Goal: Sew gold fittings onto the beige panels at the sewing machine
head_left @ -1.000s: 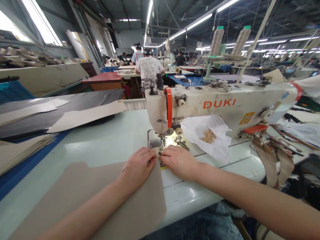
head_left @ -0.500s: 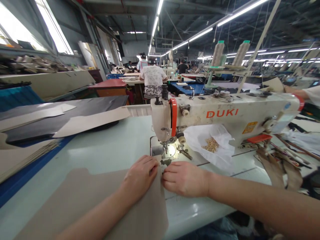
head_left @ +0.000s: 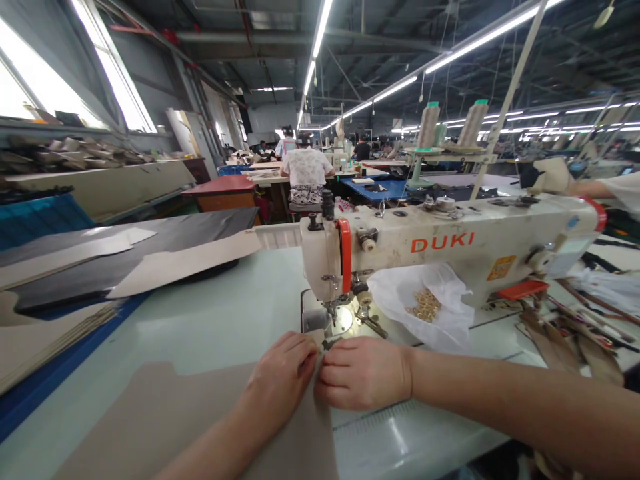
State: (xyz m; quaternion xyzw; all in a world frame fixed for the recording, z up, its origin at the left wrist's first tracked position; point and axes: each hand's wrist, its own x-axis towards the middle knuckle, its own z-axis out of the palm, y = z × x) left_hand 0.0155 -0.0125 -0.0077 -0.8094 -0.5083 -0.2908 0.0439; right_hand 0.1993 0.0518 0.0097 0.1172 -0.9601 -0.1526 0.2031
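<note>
Head view. Beige sheet panel [head_left: 175,407] lies flat on the pale worktop [head_left: 225,313], its far corner just below the needle area of the DUKI sewing machine [head_left: 400,261]. Left hand [head_left: 283,373] rests on top of the panel near that corner, fingers [head_left: 300,353] together and curled over it. Right hand [head_left: 363,373] lies just beside the panel's right edge, fingers [head_left: 327,377] together and touching that edge. Cannot tell whether either hand is clamping. Panel's straight right edge runs almost upright in view, from the corner toward the person; long axis cannot be fixed, as the near end passes out of frame. Right of the needle, a white plastic bag [head_left: 423,313] holds small brass-coloured fittings [head_left: 426,305]. 2 thread cones [head_left: 450,125] stand behind the machine. Black and beige panels [head_left: 125,257] lie in a pile at left. A co-worker's hand [head_left: 545,175] shows far right.
</note>
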